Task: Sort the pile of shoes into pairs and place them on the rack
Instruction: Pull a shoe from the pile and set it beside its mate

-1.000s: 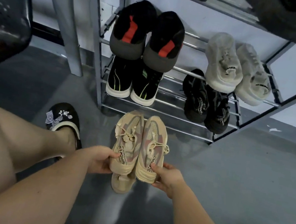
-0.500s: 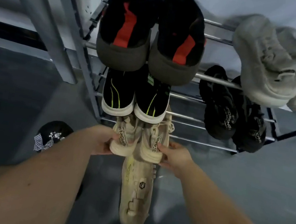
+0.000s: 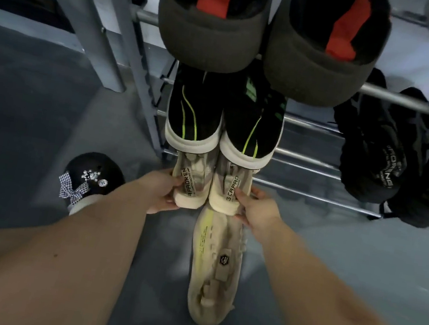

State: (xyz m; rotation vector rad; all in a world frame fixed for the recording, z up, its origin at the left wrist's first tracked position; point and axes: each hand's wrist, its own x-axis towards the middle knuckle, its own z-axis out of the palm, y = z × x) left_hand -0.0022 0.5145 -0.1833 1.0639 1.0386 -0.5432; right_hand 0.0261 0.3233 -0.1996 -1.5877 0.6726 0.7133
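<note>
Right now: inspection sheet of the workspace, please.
Surface: grey floor, bare apart from one shoe.
Job's things: beige pair side by side, heels toward the camera, at the shoe rack bottom tier; black-green pair, black-red pair and black pair already racked.
Clutter: single cream shoe lying on the floor.
Grippers: left hand and right hand each grip one beige heel.
Cables: nothing seen.
Surroundings: person's black slipper with bow; pale wall.

We see two sneakers (image 3: pixel 208 186) side by side at the rack (image 3: pixel 314 196) bottom, under another pair (image 3: pixel 222 119); slippers (image 3: pixel 269 31) above; one shoe (image 3: pixel 215 271) on the floor (image 3: pixel 361 254) in front.
</note>
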